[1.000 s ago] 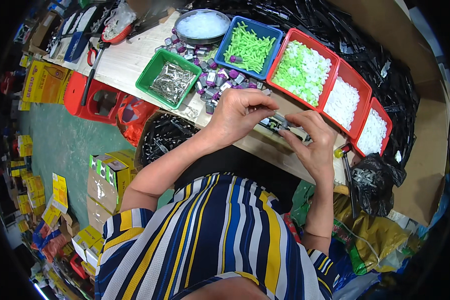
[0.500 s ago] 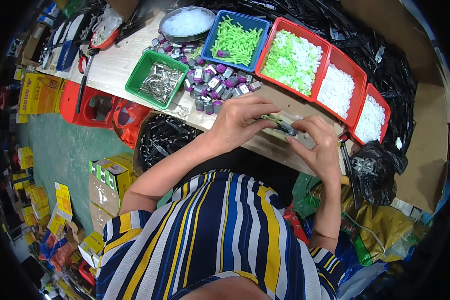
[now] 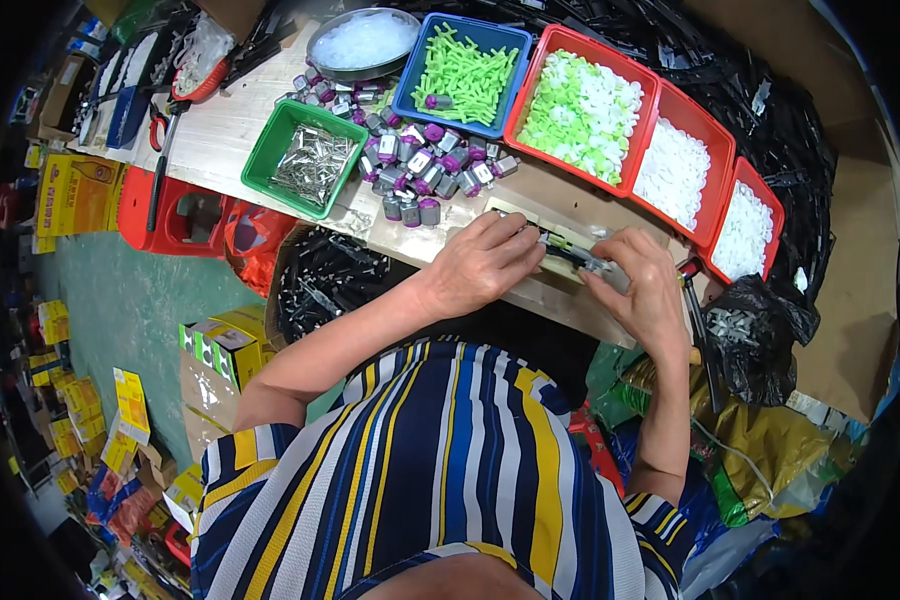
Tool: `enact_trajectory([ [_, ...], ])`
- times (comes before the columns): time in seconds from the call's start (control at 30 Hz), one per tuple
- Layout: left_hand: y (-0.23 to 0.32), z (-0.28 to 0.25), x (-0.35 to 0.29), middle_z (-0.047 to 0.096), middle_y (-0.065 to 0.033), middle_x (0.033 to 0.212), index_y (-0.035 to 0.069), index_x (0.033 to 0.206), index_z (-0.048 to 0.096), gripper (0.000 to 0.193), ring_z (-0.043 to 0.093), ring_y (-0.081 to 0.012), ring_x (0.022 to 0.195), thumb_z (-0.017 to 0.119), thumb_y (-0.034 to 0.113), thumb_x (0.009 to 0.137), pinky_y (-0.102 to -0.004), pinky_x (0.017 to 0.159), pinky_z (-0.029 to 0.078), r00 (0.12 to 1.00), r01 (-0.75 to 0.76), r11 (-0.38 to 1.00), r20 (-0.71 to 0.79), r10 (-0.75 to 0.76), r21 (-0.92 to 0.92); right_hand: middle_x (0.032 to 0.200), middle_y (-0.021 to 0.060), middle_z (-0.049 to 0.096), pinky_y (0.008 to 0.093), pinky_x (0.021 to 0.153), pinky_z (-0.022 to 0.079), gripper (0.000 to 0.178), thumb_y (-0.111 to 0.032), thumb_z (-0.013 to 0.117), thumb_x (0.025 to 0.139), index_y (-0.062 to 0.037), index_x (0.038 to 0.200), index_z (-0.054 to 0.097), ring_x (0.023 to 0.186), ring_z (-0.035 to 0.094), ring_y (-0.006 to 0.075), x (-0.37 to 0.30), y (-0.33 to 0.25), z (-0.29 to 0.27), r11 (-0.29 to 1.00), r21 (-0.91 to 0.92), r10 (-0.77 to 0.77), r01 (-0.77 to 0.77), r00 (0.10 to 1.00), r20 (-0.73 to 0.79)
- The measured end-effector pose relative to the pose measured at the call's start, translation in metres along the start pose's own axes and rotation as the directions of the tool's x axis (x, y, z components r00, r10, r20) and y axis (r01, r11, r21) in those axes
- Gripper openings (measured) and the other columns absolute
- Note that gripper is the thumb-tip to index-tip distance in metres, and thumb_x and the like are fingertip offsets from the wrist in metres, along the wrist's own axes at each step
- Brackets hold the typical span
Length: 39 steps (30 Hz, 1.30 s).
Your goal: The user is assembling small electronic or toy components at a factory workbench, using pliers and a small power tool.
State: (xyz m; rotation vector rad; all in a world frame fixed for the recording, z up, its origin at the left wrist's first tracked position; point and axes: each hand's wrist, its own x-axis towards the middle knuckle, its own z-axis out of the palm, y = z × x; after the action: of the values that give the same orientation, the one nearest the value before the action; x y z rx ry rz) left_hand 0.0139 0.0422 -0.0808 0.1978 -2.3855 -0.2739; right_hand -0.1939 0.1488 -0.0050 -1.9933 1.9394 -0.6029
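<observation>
1. Green-and-grey part is at clock centre, btwn L hand & R hand, over bench, nr its front edge; can't tell if it touches it.
2. L hand, 9 o'clock: fingers bunched at part's L end; thumb mostly hidden, so can't tell if it pinches or only presses.
3. R hand, btwn 3 & 4: thumb + index grasp part's R end.
4. Green tray, btwn 9 & 10, well apart from part: full of metal pins.
5. Grey-purple blocks, approx 10: loose pile on bench, btwn green tray & L hand.
6. Bowl, btwn 10 & 11: round, w/ clear-white bits.
7. Blue tray, 11: green sticks + one grey-purple block lying in w/ them.
8. Red trays, three in a row, 12 round to 3: first has lime & white pcs, other two white pcs only.
9. Black bag, approx 4: mouth open, grey bits showing; long dark tool just beside it.
</observation>
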Motion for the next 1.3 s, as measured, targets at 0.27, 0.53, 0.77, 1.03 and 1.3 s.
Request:
enact_trajectory([
  [0.27,-0.004,0.005,-0.007,0.059,-0.0101,0.106,-0.002,0.099,0.065,0.029,0.058,-0.0275,0.1,0.069,0.01,0.073,-0.0371,0.08,0.048,1.0,-0.012,1.0,0.001,0.012,-0.007,0.088,0.0122,0.061,0.04,0.074,0.047,0.026,-0.008,0.078,0.07,0.0008,0.091,0.065,0.084,0.06,0.0324,0.006,0.0,0.006,1.0,0.017,-0.013,0.013,1.0,0.02],
  [0.53,-0.006,0.005,-0.009,0.06,-0.0098,0.106,-0.002,0.101,0.064,0.029,0.058,-0.0278,0.099,0.068,0.009,0.074,-0.0373,0.079,0.048,1.0,-0.012,0.999,0.012,0.012,-0.032,0.095,0.0125,0.061,0.0393,0.074,0.049,0.031,-0.003,0.079,0.069,0.0013,0.096,0.066,0.087,0.061,0.0316,0.003,0.0,0.015,0.995,0.096,0.025,-0.022,0.999,-0.028],
  [0.77,-0.006,0.006,-0.009,0.062,-0.0093,0.103,0.002,0.104,0.068,0.033,0.059,-0.0282,0.097,0.074,0.011,0.073,-0.0378,0.076,0.05,1.0,0.0,1.0,0.004,0.0,-0.027,0.097,0.0108,0.059,0.0334,0.074,0.049,0.032,-0.001,0.08,0.069,0.0003,0.099,0.067,0.086,0.061,0.0244,-0.008,0.008,0.025,0.976,0.215,0.071,-0.037,0.986,-0.152],
  [1.03,-0.004,0.006,-0.006,0.062,-0.0097,0.101,0.003,0.108,0.069,0.038,0.058,-0.0286,0.096,0.078,0.011,0.072,-0.0376,0.075,0.051,0.999,0.033,0.998,-0.04,-0.035,-0.058,0.096,0.0101,0.058,0.0313,0.068,0.049,0.029,0.002,0.079,0.07,0.0002,0.096,0.068,0.082,0.061,0.0225,-0.014,0.012,0.032,0.978,0.21,0.064,-0.023,0.979,-0.192],
  [1.3,0.001,0.002,0.004,0.061,-0.01,0.103,0.003,0.108,0.069,0.039,0.057,-0.0298,0.097,0.079,0.01,0.071,-0.0386,0.08,0.05,0.987,0.158,0.978,-0.014,-0.161,-0.134,0.1,0.0104,0.058,0.03,0.068,0.049,0.03,0.003,0.078,0.07,0.0,0.098,0.069,0.085,0.061,0.0204,-0.015,0.011,0.036,0.968,0.249,0.088,-0.019,0.96,-0.265],
])
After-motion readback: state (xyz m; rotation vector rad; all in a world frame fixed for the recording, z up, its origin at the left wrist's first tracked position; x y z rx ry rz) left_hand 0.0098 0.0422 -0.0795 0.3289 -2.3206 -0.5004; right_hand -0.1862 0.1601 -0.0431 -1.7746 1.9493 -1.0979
